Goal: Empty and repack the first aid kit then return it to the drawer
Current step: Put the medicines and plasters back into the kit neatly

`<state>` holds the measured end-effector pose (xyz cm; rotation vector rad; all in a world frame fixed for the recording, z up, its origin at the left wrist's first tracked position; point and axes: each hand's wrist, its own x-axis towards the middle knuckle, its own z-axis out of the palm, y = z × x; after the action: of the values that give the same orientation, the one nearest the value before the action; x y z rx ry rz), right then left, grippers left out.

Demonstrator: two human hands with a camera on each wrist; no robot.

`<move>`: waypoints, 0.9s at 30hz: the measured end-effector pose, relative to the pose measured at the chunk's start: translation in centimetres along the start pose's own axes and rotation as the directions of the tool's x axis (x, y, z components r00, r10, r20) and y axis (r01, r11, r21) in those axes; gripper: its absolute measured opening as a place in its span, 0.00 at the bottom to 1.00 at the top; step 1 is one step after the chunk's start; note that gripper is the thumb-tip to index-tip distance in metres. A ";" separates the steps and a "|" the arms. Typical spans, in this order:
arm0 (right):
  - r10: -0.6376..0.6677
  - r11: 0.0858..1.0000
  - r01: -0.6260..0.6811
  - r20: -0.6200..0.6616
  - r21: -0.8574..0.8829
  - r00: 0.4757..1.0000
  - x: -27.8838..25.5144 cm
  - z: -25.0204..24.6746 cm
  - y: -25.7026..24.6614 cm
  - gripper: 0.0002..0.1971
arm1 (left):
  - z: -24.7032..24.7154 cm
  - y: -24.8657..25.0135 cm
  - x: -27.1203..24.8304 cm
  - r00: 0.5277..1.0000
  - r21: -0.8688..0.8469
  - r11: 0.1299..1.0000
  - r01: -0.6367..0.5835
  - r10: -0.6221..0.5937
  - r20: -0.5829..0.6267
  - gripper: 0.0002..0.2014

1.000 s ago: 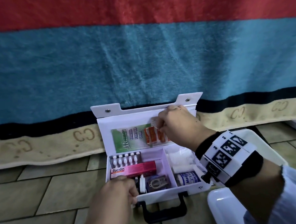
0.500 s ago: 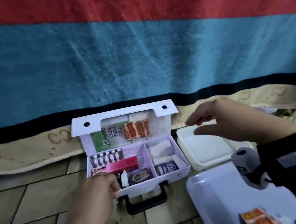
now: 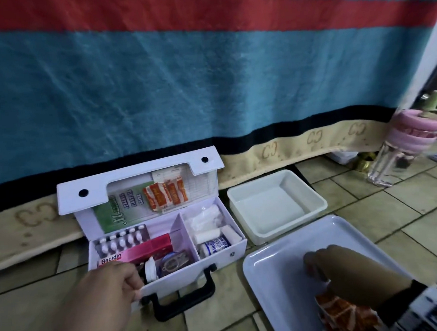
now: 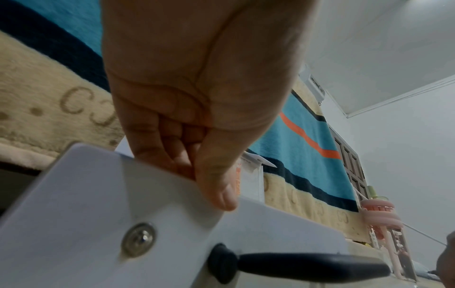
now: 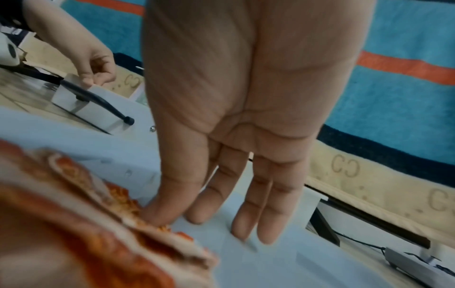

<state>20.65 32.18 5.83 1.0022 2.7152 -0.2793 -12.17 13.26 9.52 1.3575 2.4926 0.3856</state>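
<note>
Change: my right hand [image 3: 344,275] has come down from above the small tub [image 3: 277,204] into the near tray [image 3: 269,284]; half a second ago it hung in the air with fingers parted.
Right grip: fingers straight and close together, tips pressed flat on the tray floor; thumb [image 5: 160,210] touching the orange packets [image 3: 344,313] lying in the tray's near corner.
Left grip: my left hand [image 3: 105,295] pinches the front wall of the kit [image 3: 217,256], thumb outside, fingers curled inside, unchanged from both earlier frames.
Kit: stands open on the tiled floor [image 3: 366,208], lid [image 3: 137,184] upright against the blanket [image 3: 183,91], black handle [image 3: 184,301] toward me; the tub just beside it on the right.
Lid contents: more orange packets [image 3: 165,193] and a green card [image 3: 121,208], its print too small to read.
Writing: "Bacidin" on the pink box [image 3: 141,251], left compartment; a roll [image 3: 214,246] in the right compartment reads "Medi", the rest unclear; "CC" marks repeat along the blanket's beige border.
</note>
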 end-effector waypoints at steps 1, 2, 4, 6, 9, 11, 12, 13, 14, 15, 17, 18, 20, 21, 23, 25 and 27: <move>0.005 1.000 -0.005 -0.017 -0.002 1.000 0.1 0.1 0.0 0.09 | 0.1 -0.1 0.0 1.000 -0.002 1.000 0.012 -0.012 -0.001 0.17; 0.013 1.000 -0.013 -0.028 -0.013 1.000 0.1 0.2 -0.2 0.07 | 0.1 -0.1 0.1 1.000 -0.003 1.000 0.023 -0.023 -0.002 0.17; 0.026 0.999 -0.028 -0.055 -0.036 0.998 0.3 0.2 -0.5 0.09 | 0.0 -0.1 0.0 0.999 -0.006 0.999 0.034 -0.034 -0.004 0.17; 0.031 0.999 -0.033 -0.048 -0.034 0.998 0.4 -0.2 -0.3 0.09 | 0.1 0.0 0.0 0.999 -0.005 0.999 0.037 -0.037 -0.003 0.17; 0.019 0.997 -0.020 0.012 0.074 1.000 0.1 -0.9 0.4 0.10 | 0.1 0.0 -0.1 1.000 -0.003 1.000 0.027 -0.027 -0.013 0.17; 0.008 0.998 -0.011 0.040 0.058 0.999 -0.2 -0.8 0.6 0.15 | 0.1 0.0 -0.2 1.000 0.001 1.000 0.022 -0.021 -0.016 0.16; 0.005 0.999 -0.006 0.041 0.036 0.999 -0.2 -0.7 0.4 0.13 | 0.1 0.0 -0.3 1.000 0.007 1.000 0.019 -0.019 -0.016 0.16; -0.005 1.000 0.004 0.029 0.019 1.000 -0.1 -0.5 0.4 0.11 | 0.0 0.0 -0.3 1.000 0.006 1.000 0.019 -0.019 -0.012 0.15; -0.014 1.000 0.014 0.017 0.001 1.000 0.0 -0.3 0.5 0.11 | 0.0 0.1 -0.3 1.000 0.000 1.000 0.021 -0.021 -0.010 0.16; -0.019 1.000 0.019 0.016 -0.018 1.000 0.2 -0.2 0.5 0.13 | 0.1 0.1 -0.3 1.000 -0.001 1.000 0.023 -0.023 -0.014 0.16; -0.013 0.999 0.014 0.029 -0.042 0.999 0.5 -0.1 0.8 0.13 | 0.2 0.0 -0.2 0.999 0.003 0.999 0.041 -0.041 -0.019 0.17; -0.014 0.999 0.015 0.029 -0.041 0.999 0.6 -0.1 0.9 0.13 | 0.2 -0.1 -0.2 0.999 0.003 0.999 0.051 -0.051 -0.019 0.17; -0.003 0.999 0.005 0.033 -0.049 0.999 0.7 -0.1 1.0 0.14 | 0.3 -0.2 -0.1 0.998 -0.003 0.998 0.064 -0.064 -0.018 0.18; 0.013 0.999 -0.011 0.039 -0.049 0.999 0.8 -0.1 0.9 0.14 | 0.3 -0.1 -0.1 0.998 -0.008 0.998 0.066 -0.066 -0.014 0.18; 0.052 0.999 -0.052 0.040 -0.005 0.998 0.9 -0.2 0.7 0.12 | 0.2 0.0 -0.1 0.998 -0.025 0.998 0.063 -0.064 -0.014 0.20; 0.065 0.998 -0.065 0.032 0.002 0.997 0.9 -0.4 0.5 0.09 | 0.2 0.0 -0.1 0.999 -0.026 0.999 0.045 -0.045 -0.008 0.23; 0.095 0.995 -0.096 0.048 0.008 0.994 0.8 -0.4 0.5 0.08 | 0.3 -0.1 0.0 0.999 -0.030 0.999 0.035 -0.036 -0.011 0.23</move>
<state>20.34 33.20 5.88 1.1102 2.6165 -0.2962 -12.15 13.26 9.24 1.3013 2.5062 0.4226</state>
